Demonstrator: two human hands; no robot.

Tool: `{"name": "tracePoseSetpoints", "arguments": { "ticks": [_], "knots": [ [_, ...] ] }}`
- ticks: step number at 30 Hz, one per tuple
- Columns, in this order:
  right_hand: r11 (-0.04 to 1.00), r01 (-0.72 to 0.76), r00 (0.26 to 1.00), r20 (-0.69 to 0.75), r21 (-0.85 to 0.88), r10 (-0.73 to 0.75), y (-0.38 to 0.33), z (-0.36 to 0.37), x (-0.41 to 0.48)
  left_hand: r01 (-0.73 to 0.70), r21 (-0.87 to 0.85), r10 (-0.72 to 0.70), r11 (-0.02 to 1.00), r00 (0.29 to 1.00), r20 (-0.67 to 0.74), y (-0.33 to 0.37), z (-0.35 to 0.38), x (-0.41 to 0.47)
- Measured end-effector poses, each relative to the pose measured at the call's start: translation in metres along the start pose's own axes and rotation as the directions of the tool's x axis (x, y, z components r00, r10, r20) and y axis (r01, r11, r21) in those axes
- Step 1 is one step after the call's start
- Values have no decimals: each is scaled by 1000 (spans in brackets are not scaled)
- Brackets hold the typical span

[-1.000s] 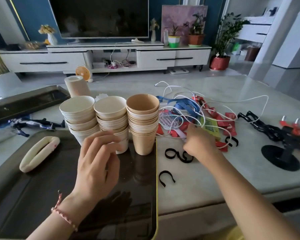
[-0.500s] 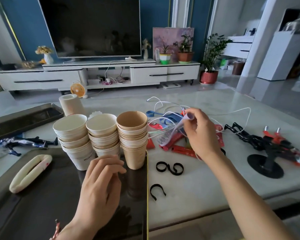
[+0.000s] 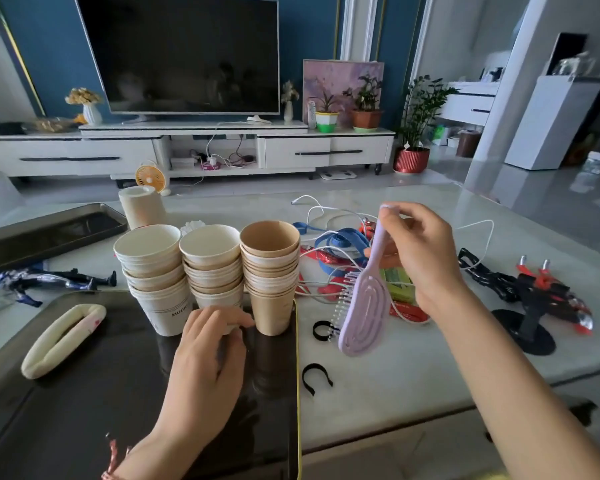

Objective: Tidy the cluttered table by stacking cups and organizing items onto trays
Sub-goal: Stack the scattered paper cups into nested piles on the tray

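Right now the right hand [image 3: 420, 258] pinches the handle end of a lilac hairbrush [image 3: 364, 306] between thumb and curled fingers, well clear of the table [image 3: 413, 382]. The brush hangs down and to the left of that grip, its bristles turned towards the cups. Behind and under the grip lies a tangle of white cables [image 3: 326, 216], a blue strap [image 3: 340, 240] and red bits. Two black clips [image 3: 321, 330] sit just below the brush head. The left hand [image 3: 205, 362] is down on the dark tray [image 3: 84, 410], fingers curled round the foot of the middle stack [image 3: 212, 265] of paper cups. A white stack [image 3: 153, 271] stands just left of that grip and a brown stack [image 3: 271, 271] just right, all three touching at the tray's far edge. Further left of the hand, a cream padded loop [image 3: 63, 339] lies on the same tray.
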State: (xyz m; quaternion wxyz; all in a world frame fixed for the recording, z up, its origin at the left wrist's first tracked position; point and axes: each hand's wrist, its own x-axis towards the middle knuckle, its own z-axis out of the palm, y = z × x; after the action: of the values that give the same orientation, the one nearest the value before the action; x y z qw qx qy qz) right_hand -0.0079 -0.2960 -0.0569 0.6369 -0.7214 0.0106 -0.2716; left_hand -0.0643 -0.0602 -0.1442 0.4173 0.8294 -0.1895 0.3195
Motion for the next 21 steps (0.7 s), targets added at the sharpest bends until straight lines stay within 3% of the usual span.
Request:
{"name": "tracePoseSetpoints", "arguments": {
  "ticks": [4, 10, 13, 21],
  "knots": [
    [997, 73, 986, 151, -26, -68, -20, 13, -30, 304, -245, -306, 920, 951, 32, 0, -5, -1],
    [975, -220, 956, 206, 29, 210, 8, 53, -74, 612, -467, -636, 638, 761, 128, -13, -17, 1],
    [946, -318, 916, 279, 68, 288, 17, 56, -86, 618, -441, -663, 651, 746, 67, -19, -22, 1],
    [939, -342, 830, 459, -32, 318, 30, 61, -117, 590, -280, -613, 757, 790, 6, -30, -34, -10]
  ]
}}
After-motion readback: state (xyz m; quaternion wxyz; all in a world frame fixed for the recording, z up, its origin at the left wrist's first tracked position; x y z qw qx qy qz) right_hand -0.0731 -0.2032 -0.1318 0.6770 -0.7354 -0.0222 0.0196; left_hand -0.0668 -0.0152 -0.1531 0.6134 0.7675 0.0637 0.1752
